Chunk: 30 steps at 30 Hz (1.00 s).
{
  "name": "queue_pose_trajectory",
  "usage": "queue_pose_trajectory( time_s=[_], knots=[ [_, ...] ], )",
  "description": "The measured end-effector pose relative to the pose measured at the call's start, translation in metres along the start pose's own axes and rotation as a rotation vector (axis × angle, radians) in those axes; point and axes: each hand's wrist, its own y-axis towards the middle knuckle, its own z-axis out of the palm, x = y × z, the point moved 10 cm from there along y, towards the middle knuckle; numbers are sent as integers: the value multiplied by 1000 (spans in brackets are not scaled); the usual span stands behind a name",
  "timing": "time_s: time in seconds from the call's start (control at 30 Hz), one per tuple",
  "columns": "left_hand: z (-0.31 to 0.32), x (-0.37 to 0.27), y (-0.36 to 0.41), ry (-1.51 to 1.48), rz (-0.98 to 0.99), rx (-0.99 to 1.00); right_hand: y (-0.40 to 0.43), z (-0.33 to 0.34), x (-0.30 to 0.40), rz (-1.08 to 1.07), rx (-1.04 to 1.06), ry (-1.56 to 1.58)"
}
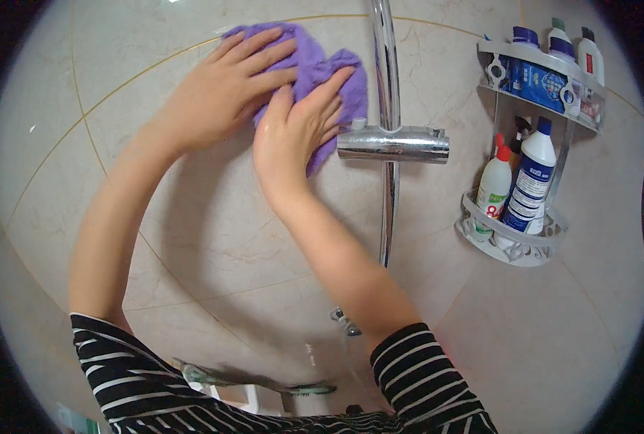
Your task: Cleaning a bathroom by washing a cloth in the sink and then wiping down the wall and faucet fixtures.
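Observation:
A purple cloth (314, 54) lies against the marble-patterned tiled wall (235, 217), left of a chrome shower rail (386, 70). My left hand (240, 81) presses flat on the cloth's upper left part, fingers spread. Lower and to the right, my right hand (300, 116) rests on the cloth, its thumb and index finger stretched out and the other fingers partly bent near the rail's chrome bracket (393, 145). The two hands are close together, and part of the cloth hangs below my right hand, beside the bracket.
At the right, a two-tier corner shelf (533, 255) holds several bottles, among them a blue and white bottle (533, 179) and a white bottle with a red cap (494, 184). A chrome fitting (346, 321) is low on the wall. A brush (311, 390) lies near the bottom.

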Motion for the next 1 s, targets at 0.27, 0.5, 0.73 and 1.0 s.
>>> queue_pose_trajectory(
  time_s=[0.27,0.5,0.73,1.0],
  knots=[
    [9,13,55,88,80,-140,55,-12,5,250,-232,104],
    [-16,57,85,128,-107,-282,122,-7,45,123,-343,77],
    [-40,96,56,207,-247,-345,137,40,98,-144,-95,-170],
    [-40,79,-36,125,-414,-373,54,65,103,-535,111,-170]
  ],
)
